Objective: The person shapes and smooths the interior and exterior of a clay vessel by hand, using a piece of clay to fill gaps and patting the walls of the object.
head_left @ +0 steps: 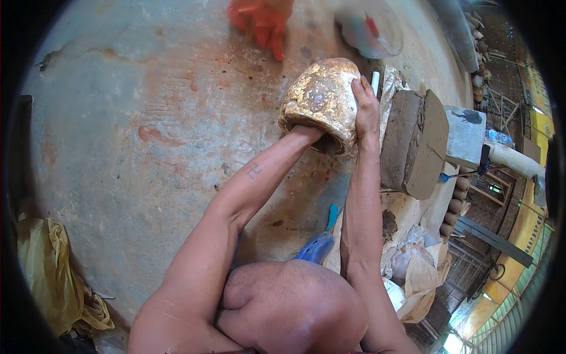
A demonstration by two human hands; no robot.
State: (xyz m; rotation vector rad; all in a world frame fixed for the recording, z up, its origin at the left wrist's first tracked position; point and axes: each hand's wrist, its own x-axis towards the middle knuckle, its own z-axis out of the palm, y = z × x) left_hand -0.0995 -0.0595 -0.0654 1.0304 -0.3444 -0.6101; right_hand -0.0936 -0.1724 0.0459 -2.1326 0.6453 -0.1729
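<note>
Two hands are at the hollow rounded pot point(321, 82), and the relation which matters most is that one is inside of it and the other outside. The pot is over the concrete floor point(147, 177), ahead of the knee point(295, 295); I cannot tell if it rests on the floor or is lifted. Its open mouth faces back toward the person, and its domed end points away, so the long axis runs forward, leaning slightly to the right. The left hand point(308, 133) enters through this mouth, nearly along the axis; its fingers are hidden by the rim, so whether they are spread, bent or pressing on the inner wall, I cannot tell. The right hand point(367, 112) lies against the outer right wall, the fingers reaching forward, almost straight and flat on the surface, not wrapped around it. Therefore neither hand is nearer: both are already at the pot, with its right wall standing between them. In my judgement, any turning of the pot would depend on this wall between the inner and the outer hand. Just to the right of the right forearm stands a brown clay block point(415, 144).
</note>
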